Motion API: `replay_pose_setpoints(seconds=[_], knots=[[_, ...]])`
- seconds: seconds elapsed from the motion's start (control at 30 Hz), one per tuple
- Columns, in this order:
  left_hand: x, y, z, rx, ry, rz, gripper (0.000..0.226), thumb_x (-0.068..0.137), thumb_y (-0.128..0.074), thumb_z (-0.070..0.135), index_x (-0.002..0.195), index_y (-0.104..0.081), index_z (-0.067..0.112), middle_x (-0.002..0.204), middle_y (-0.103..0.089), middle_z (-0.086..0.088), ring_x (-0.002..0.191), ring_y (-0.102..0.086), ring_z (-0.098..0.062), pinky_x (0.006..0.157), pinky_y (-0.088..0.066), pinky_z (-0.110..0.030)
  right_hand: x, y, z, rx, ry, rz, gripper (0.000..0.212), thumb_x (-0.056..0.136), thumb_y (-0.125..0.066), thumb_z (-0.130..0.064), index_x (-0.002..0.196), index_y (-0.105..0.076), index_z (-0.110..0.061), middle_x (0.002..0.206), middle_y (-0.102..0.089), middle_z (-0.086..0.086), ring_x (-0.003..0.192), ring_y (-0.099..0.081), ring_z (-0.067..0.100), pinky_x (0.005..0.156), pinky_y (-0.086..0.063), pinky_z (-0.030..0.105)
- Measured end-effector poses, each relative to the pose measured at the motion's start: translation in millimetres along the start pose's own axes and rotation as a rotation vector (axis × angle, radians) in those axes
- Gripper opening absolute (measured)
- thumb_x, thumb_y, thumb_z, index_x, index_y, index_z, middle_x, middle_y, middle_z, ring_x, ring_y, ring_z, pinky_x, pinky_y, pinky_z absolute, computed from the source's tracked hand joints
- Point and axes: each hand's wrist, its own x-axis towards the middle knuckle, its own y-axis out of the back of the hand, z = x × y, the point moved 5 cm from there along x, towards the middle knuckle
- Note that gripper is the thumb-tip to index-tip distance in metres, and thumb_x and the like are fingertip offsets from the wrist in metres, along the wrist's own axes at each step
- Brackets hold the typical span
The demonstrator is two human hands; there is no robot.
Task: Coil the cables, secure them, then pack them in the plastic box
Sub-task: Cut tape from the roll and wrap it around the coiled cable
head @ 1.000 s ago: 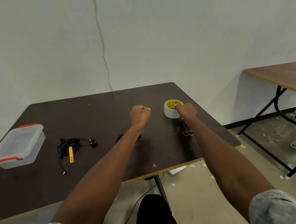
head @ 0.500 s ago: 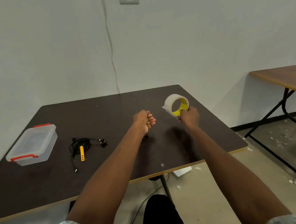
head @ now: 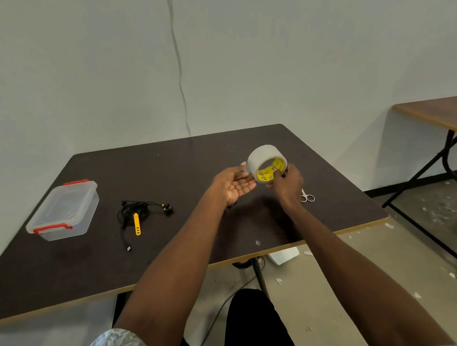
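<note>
The dark table [head: 169, 176] fills your view, and everything sits relative to it. Near its left edge rests the clear plastic box [head: 64, 210], lid on, red latches at both ends. Right of the box, toward the table's middle, lies the black cable bundle [head: 134, 212] with a yellow strap [head: 137, 224] across it, one plug end trailing toward your edge of the table. Above the table's right half, your right hand [head: 289, 185] grips the tape roll [head: 266, 163], fingers curled through its yellow core, roll tilted and lifted clear of the surface. Your left hand [head: 234, 184] is spread palm-up, fingertips touching the roll's left side. Small scissors [head: 306, 196] lie on the table just beside your right wrist.
</note>
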Motion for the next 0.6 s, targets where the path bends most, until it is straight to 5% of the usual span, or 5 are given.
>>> replay_pose_setpoints(seconds=[0.2,0.43,0.6], knots=[[-2.4,1.3,1.0,0.075,-0.015,0.021,0.005,0.088,-0.063,0.001,0.087,-0.063,-0.004,0.063,-0.070,-0.016,0.078,-0.066,-0.029,0.082,-0.054,-0.041,-3.3,-2.9,4.0,0.014,-0.012,-0.007,0.009,0.091,-0.059,-0.020,0.098,-0.060,-0.014,0.092,-0.067,0.004,0.077,-0.070,0.023,0.062,-0.061,0.045],[-1.2,2.4,1.6,0.125,-0.016,0.073,0.009,0.091,-0.055,-0.004,0.083,-0.059,-0.006,0.078,-0.065,-0.018,0.075,-0.065,-0.027,0.089,-0.053,-0.041,-8.0,1.9,-3.7,0.040,-0.018,-0.020,0.007,0.093,-0.058,-0.011,0.096,-0.057,-0.004,0.091,-0.061,0.006,0.083,-0.068,0.025,0.059,-0.062,0.043],[7.6,0.7,-0.7,0.176,-0.048,0.121,0.015,0.092,-0.053,-0.005,0.078,-0.059,-0.005,0.053,-0.066,-0.013,0.070,-0.064,-0.025,0.083,-0.055,-0.038,-4.2,1.9,-3.8,-0.041,-0.029,-0.014,0.012,0.096,-0.054,-0.010,0.102,-0.056,0.000,0.096,-0.059,0.009,0.082,-0.066,0.025,0.058,-0.061,0.040]])
